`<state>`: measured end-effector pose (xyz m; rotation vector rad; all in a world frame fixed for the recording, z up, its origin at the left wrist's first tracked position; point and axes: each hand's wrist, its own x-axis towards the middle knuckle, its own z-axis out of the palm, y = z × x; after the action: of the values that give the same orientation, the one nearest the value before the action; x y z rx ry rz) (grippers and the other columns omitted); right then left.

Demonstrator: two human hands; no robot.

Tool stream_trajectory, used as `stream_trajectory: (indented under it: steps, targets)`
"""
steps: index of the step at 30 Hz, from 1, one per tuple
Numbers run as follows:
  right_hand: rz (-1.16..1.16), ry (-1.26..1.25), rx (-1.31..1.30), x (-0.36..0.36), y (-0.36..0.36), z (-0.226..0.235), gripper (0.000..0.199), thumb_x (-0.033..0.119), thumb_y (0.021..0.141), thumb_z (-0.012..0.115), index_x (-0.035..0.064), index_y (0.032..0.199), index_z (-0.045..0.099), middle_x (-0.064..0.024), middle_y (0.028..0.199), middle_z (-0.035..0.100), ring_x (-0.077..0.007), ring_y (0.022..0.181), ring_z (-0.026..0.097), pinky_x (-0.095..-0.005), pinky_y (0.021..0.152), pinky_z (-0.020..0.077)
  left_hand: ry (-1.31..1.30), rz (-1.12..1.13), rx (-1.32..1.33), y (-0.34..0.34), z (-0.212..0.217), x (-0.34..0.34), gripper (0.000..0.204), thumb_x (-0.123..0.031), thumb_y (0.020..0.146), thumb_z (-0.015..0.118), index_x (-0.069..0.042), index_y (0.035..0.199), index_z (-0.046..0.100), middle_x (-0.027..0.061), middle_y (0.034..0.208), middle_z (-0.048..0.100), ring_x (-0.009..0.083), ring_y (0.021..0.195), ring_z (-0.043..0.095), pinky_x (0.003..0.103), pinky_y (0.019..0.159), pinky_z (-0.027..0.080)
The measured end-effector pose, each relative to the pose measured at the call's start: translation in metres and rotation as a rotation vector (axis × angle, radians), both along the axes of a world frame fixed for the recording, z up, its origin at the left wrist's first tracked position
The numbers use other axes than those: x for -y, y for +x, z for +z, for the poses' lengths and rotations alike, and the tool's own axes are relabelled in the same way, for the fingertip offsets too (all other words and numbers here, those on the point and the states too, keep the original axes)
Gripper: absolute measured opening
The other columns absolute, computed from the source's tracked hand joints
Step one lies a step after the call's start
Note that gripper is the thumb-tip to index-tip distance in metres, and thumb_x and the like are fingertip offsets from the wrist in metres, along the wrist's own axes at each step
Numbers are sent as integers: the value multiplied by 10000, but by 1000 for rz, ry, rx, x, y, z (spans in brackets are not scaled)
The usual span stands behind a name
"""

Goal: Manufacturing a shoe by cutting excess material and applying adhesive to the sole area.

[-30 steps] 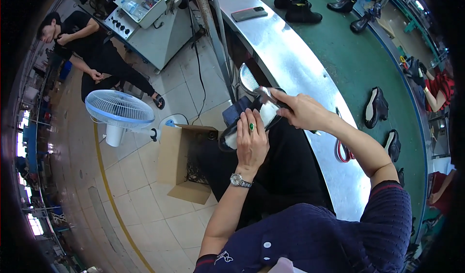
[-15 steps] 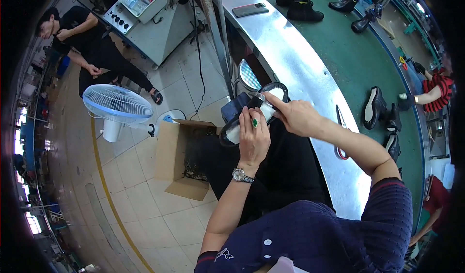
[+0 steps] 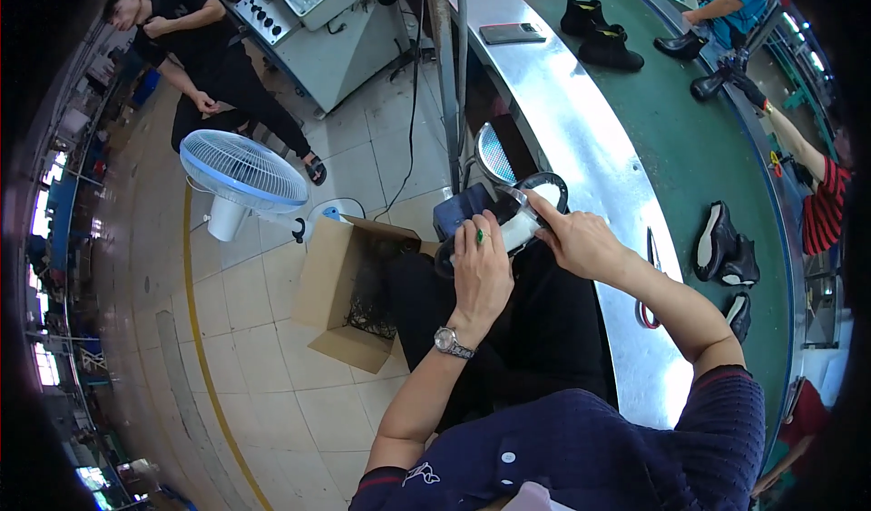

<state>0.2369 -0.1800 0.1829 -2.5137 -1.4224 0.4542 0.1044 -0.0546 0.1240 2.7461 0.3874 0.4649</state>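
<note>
Both my hands grip a black shoe (image 3: 519,232), tilted so that its white sole faces up. My left hand (image 3: 484,271), with a green-stoned ring, presses closed on the near part of the shoe. On the far side my right hand (image 3: 581,243) is closed around the shoe, index finger and thumb along its edge. A dark blue boxy machine part (image 3: 458,207) stands right against the shoe, just left of it; my fingers hide where they meet. Behind the shoe is a round lamp (image 3: 494,155) with a dotted face.
An open cardboard box (image 3: 322,293) with black scraps stands by my leg. Left are a fan (image 3: 243,171) and a seated person (image 3: 195,48). The metal table (image 3: 590,121) bears a phone (image 3: 513,33) and red-handled scissors (image 3: 650,284). Shoes (image 3: 715,239) lie on the green belt (image 3: 671,148); co-workers sit beyond.
The whole view has shifted, so the surroundings sit farther right and lower. My hands keep their hold on the shoe. The striped-sleeved co-worker's gloved hand has moved farther along the belt.
</note>
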Motion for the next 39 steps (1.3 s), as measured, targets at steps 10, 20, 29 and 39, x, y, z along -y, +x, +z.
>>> stream_trajectory:
  steps: [10,20,29,39]
  targets:
    - [8,-29,122,-7,-13,12,676,165,932,559,153,1519,223,-200,666,645,-379,597,643,-491,546,486,320,15,108,-6,-21,11,461,9,854,552,191,1271,474,296,1215,547,450,1201,517,498,1091,371]
    - [3,-45,75,-12,-17,12,721,141,906,571,149,1523,200,-198,672,647,-393,609,642,-502,561,487,330,19,182,-7,-26,12,374,34,840,563,168,1189,547,277,1190,539,462,1200,525,504,1091,384]
    - [106,-116,65,-15,-22,11,654,172,950,533,98,1514,209,-210,678,642,-374,575,637,-465,527,489,265,13,296,-4,-32,9,268,27,845,587,86,1106,602,262,1138,573,449,1204,528,502,1083,398]
    - [59,-59,54,-20,-28,18,661,178,937,541,129,1511,216,-193,654,644,-377,585,645,-466,542,502,-376,117,179,-14,14,8,479,-50,819,683,83,1245,510,253,1273,503,393,1264,465,463,1065,405]
